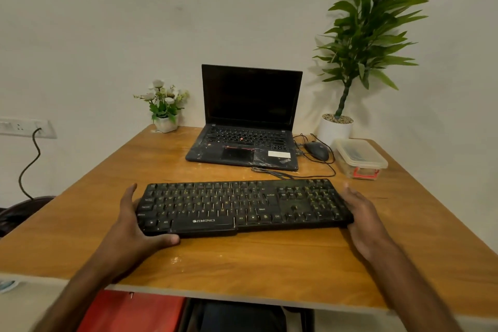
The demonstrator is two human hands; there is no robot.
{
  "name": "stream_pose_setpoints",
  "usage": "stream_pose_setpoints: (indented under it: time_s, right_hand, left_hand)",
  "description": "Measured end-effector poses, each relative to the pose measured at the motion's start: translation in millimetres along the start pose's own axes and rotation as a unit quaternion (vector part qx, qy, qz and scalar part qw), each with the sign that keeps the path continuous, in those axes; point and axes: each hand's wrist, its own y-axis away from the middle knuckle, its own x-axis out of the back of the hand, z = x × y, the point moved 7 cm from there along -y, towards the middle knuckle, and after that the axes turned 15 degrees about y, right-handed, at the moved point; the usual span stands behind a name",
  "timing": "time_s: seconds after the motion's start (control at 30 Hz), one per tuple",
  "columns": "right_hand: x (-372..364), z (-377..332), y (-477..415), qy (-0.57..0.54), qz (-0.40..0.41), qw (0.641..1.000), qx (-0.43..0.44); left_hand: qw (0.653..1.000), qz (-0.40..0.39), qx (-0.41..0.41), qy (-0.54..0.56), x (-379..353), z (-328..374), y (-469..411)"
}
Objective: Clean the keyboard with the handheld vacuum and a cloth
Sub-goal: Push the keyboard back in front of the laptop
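A black plastic keyboard (pixel 242 205) lies flat near the front of the orange-brown wooden worktop (pixel 242 264), just in front of an open black laptop (pixel 248 121). The left hand (pixel 129 224) grips its left end, thumb curled along the front edge. The right hand (pixel 363 221) rests with straight fingers against the right end. A black corded mouse (pixel 317 149) and a clear lidded plastic box (pixel 359 156) sit beyond, to the right.

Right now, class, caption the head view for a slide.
Left hand and right hand hold the ends of a black rectangular keyboard on a wooden table, facing an open black laptop.
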Motion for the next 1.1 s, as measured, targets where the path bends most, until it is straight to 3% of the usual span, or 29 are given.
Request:
stream_pose_setpoints:
  time_s: [0.1,0.37,0.6,0.83,1.1]
  right_hand:
    - [0,6,-2,-0.155,-0.032,0.985,-0.067]
    - [-3,10,-16,-0.098,-0.072,0.987,-0.109]
    - [-6,10,-42,-0.126,0.034,0.987,-0.096]
    - [-13,4,-86,-0.005,0.129,0.991,0.017]
    - [-22,-20,-117,0.193,0.256,0.941,0.112]
  left_hand:
    - [0.998,0.000,-0.017,0.059,3,1,-8]
    - [0.991,-0.025,-0.034,0.124,7,-1,-27]
    - [0.988,-0.056,-0.035,0.139,-4,4,-70]
    - [0.989,-0.074,-0.015,0.128,-18,1,-130]
    - [0.990,-0.078,-0.015,0.115,-30,-2,-186]
